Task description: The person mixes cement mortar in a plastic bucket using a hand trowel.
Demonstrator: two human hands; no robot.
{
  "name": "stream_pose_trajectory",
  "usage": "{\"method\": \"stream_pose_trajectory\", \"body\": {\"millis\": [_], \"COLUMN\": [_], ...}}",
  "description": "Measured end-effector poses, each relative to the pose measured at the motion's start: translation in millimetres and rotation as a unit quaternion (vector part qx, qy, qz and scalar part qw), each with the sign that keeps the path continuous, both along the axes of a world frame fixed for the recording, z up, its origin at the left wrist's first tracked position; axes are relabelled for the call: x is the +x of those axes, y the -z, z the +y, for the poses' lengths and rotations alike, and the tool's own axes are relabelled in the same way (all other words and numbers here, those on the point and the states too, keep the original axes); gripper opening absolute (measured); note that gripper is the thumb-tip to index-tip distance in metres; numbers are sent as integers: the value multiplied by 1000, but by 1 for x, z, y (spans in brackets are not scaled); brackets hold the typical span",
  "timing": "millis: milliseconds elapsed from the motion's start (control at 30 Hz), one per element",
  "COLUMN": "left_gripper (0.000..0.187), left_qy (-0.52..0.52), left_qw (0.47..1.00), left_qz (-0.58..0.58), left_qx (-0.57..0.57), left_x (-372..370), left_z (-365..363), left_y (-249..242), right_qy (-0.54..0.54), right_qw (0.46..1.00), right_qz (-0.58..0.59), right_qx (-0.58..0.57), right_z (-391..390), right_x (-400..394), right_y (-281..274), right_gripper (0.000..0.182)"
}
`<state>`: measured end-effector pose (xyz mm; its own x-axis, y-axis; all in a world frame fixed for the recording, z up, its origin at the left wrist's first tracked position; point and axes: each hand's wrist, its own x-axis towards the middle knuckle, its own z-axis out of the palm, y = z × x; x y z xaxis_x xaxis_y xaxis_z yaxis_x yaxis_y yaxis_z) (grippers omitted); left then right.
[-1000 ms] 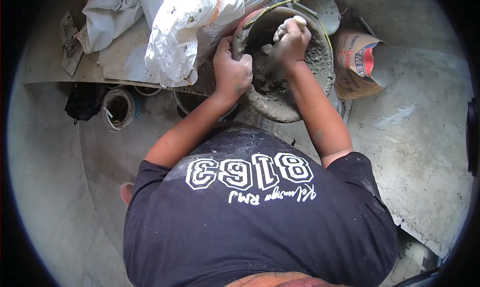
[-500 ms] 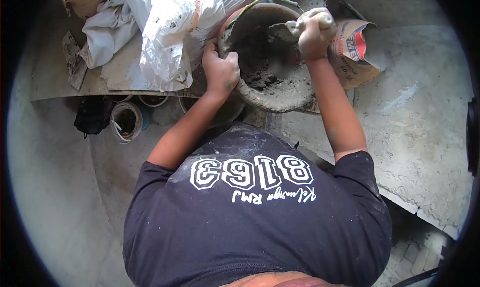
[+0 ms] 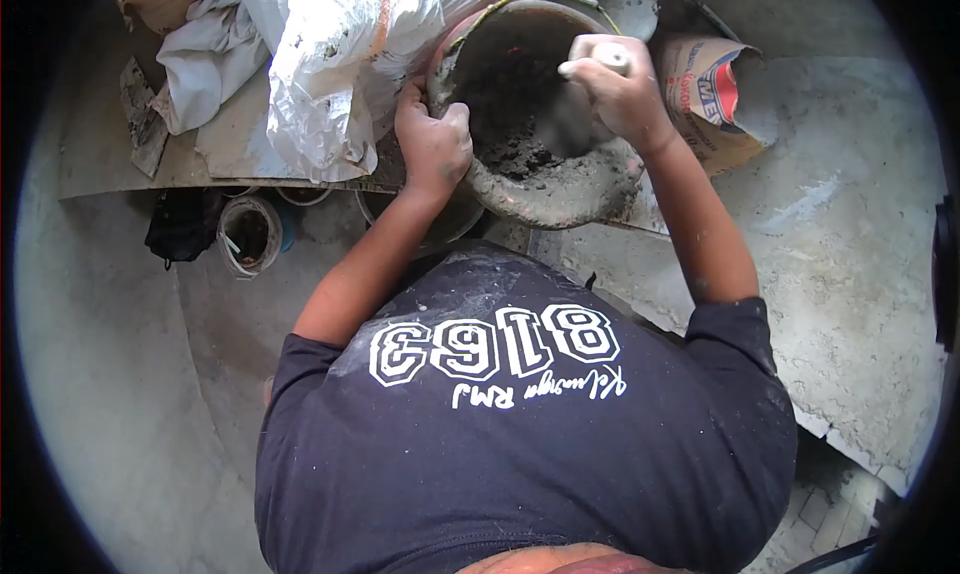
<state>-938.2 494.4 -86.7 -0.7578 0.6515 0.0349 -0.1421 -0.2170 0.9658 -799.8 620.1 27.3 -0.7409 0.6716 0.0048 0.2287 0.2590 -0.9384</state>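
A round bucket (image 3: pixel 540 206) with a cement-crusted rim stands at the top centre, holding dark grey mortar (image 3: pixel 520 154). My left hand (image 3: pixel 436 142) is closed on the bucket's left rim. Above the right part of the bucket, my right hand (image 3: pixel 622 89) is wrapped round the pale handle of a trowel (image 3: pixel 572 122). The trowel's blade is smeared by motion and lies over the mortar inside the bucket. A thin greenish handle (image 3: pixel 490 12) arches along the bucket's far rim.
White plastic sacks (image 3: pixel 325 84) lie left of the bucket. A torn paper cement bag (image 3: pixel 705 94) stands to its right. Below the ledge at the left are a small white bucket (image 3: pixel 250 236) and a black bag (image 3: pixel 180 224). A rough concrete slab (image 3: pixel 840 274) spans the right side.
My right hand has tilted and shifted slightly down, and the trowel blade has swung down and left over the mortar. My left hand stays on the rim, and the view has shifted slightly.
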Motion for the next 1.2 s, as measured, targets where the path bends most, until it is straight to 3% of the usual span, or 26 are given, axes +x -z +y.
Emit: {"method": "stream_pose_trajectory", "body": {"millis": [67,133,167,200,267,333,400,467,600,633,667,700,733,767,800,867,933,1033,1200], "left_gripper": [30,29,27,26,26,26,25,25,32,37,37,38,38,38,39,40,42,26,26], "left_qy": [-3,1,-5,-11,-8,-12,-5,-13,2,16,17,20,23,26,26,28,25,5,-18], "left_qw": [1000,1000,1000,1000,1000,999,1000,999,1000,1000,1000,1000,1000,1000,1000,1000,1000,1000,999], "left_qz": [2,8,14,19,-3,-29,-17,-34,10,6,10,-2,-14,-10,-4,3,3,3,20], "left_qx": [-13,-27,-21,-16,-11,-3,1,-3,-6,-12,-9,-6,-4,-3,2,8,5,-5,23], "left_x": [-1,-2,-2,0,2,0,1,1,-1,-3,-4,-4,-3,-3,-3,-4,-3,-2,0], "left_z": [4,1,2,2,1,4,2,-1,0,0,3,3,3,3,2,3,0,3,2], "left_y": [12,16,13,12,11,11,12,4,9,12,13,15,16,17,17,15,10,13,13], "right_qy": [45,108,128,88,138,137,169,197,197,-52,-298,-285,-352,-165,32,18,-37,-83,-138], "right_qw": [998,984,988,962,988,988,983,965,931,983,950,955,927,966,940,981,964,964,978], "right_qz": [12,21,28,34,10,17,65,127,256,169,64,64,69,196,310,193,130,107,35], "right_qx": [29,140,77,257,61,67,13,-118,-168,-51,73,57,107,-17,-141,21,230,228,152], "right_z": [-2,-6,-8,-5,-26,-37,-31,-21,-6,-35,-67,-72,-63,-32,-4,-3,17,17,-41], "right_x": [3,2,-4,-10,-31,-48,-68,-89,-109,-72,-29,-17,-11,-33,-51,-36,-25,-28,-38], "right_y": [13,37,48,65,68,78,68,58,44,35,23,13,-1,-10,-15,-8,28,52,69], "right_gripper": [18,18,18,18,17,16,14,17,12,12,13,18,19,14,11,17,18,16,16]}}
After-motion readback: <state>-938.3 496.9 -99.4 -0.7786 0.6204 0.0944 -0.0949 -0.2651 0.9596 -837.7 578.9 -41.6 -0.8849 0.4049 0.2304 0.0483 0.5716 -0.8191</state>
